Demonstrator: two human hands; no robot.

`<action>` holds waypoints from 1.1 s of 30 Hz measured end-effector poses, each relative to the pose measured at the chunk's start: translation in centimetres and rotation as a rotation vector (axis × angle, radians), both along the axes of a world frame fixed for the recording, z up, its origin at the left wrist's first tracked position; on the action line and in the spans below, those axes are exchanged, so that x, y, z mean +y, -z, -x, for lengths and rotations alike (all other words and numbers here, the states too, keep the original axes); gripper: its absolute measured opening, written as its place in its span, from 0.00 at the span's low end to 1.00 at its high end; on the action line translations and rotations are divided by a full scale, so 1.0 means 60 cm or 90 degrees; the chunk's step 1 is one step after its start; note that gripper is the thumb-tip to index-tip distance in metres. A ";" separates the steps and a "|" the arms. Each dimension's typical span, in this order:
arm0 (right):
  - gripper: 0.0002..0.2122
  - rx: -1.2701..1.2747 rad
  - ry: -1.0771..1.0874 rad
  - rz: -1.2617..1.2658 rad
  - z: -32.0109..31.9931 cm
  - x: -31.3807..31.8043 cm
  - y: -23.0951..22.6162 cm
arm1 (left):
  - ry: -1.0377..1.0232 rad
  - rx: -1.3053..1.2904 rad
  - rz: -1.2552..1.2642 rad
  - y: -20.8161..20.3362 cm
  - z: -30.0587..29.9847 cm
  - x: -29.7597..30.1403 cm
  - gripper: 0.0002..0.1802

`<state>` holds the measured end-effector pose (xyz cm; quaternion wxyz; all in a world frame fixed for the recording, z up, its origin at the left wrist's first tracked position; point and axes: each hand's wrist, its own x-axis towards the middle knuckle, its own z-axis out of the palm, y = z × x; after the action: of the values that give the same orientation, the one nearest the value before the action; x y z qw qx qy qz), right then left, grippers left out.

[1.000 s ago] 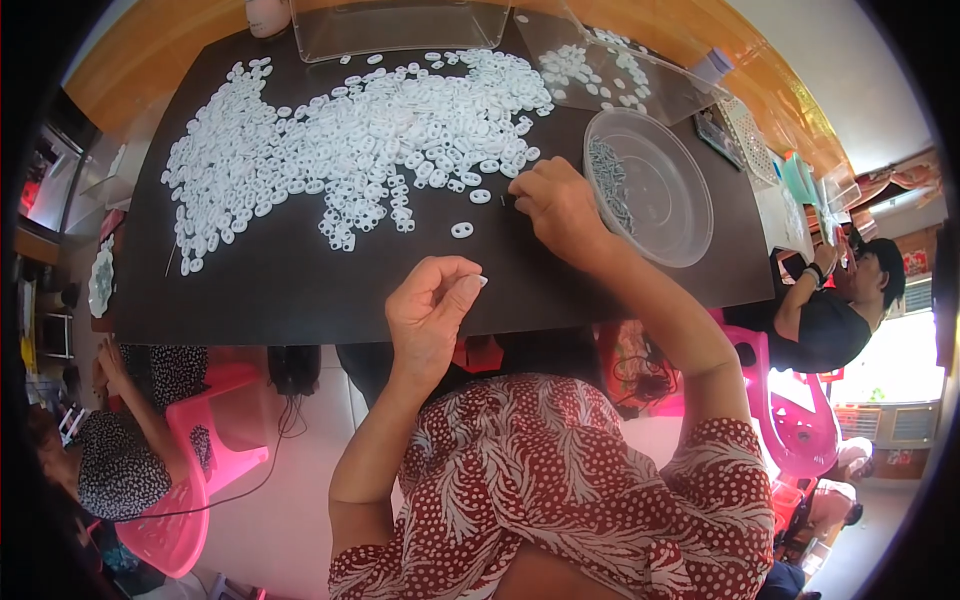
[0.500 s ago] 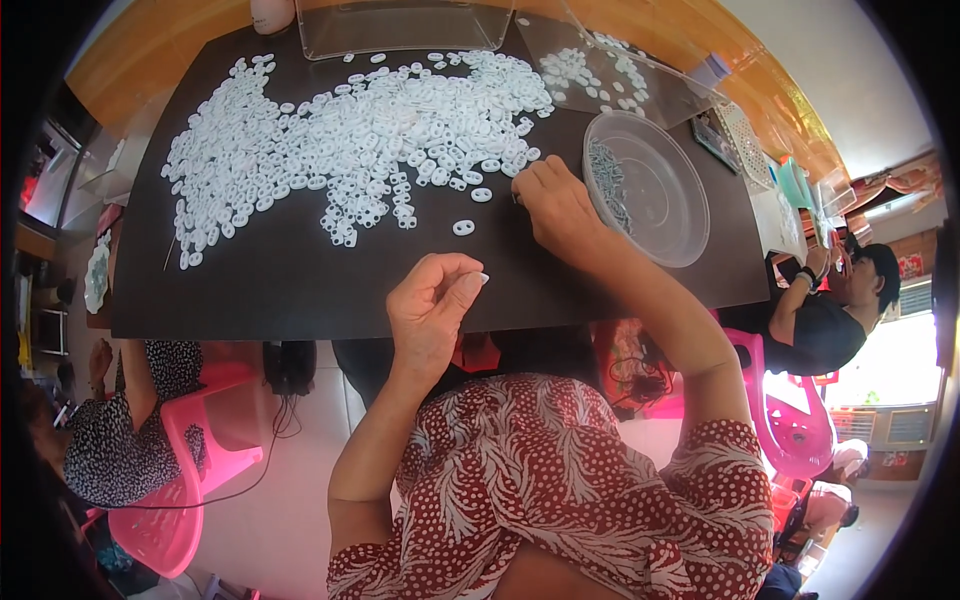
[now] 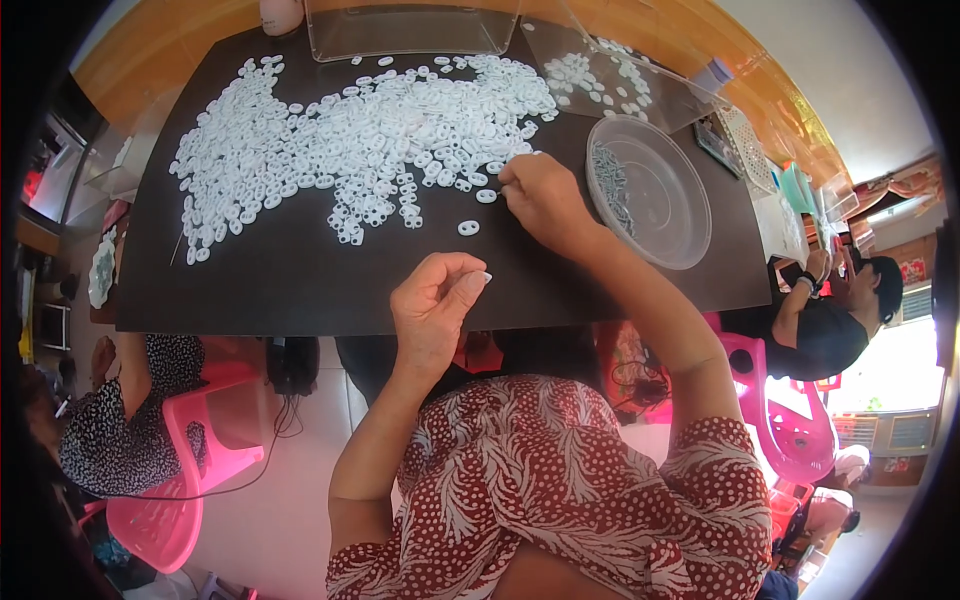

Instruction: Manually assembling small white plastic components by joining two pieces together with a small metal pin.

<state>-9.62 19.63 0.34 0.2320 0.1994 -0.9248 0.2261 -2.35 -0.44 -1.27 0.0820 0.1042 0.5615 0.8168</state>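
My left hand (image 3: pixel 432 303) pinches a white piece (image 3: pixel 488 278); just left of my right hand (image 3: pixel 545 195) (curled, contents hidden) lies an oval (image 3: pixel 486 196), crosswise.

The window (image 3: pixel 890 360) at right glares white, while fisheye distortion bows the orange panelling (image 3: pixel 165 62).

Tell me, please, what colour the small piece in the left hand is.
The small piece in the left hand is white, seen best in the head view.
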 end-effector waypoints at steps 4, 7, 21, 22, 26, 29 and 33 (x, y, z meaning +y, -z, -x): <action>0.05 -0.125 0.058 0.139 -0.012 0.000 -0.024 | 0.004 -0.016 -0.016 0.000 -0.001 -0.003 0.07; 0.06 -0.228 0.104 0.205 -0.026 -0.001 -0.034 | 0.004 -0.016 -0.014 -0.002 -0.002 -0.003 0.07; 0.06 -0.332 0.015 0.670 -0.106 -0.104 -0.037 | -0.120 -0.121 -0.151 -0.035 -0.001 0.024 0.06; 0.06 -0.312 0.026 0.654 -0.109 -0.110 -0.038 | -0.127 -0.124 -0.164 -0.034 0.000 0.025 0.06; 0.06 -0.279 -0.026 0.643 -0.118 -0.118 -0.025 | -0.131 -0.140 -0.202 -0.026 0.002 0.023 0.05; 0.07 -0.296 -0.056 0.682 -0.122 -0.119 -0.027 | -0.138 -0.161 -0.234 -0.025 0.003 0.021 0.04; 0.08 -0.321 -0.100 0.699 -0.124 -0.111 -0.040 | -0.125 -0.168 -0.263 -0.030 0.005 0.014 0.05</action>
<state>-2.19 12.96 2.71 0.0575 0.0588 -0.6819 0.7268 -2.67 0.43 0.50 0.0521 -0.0440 0.3749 0.9245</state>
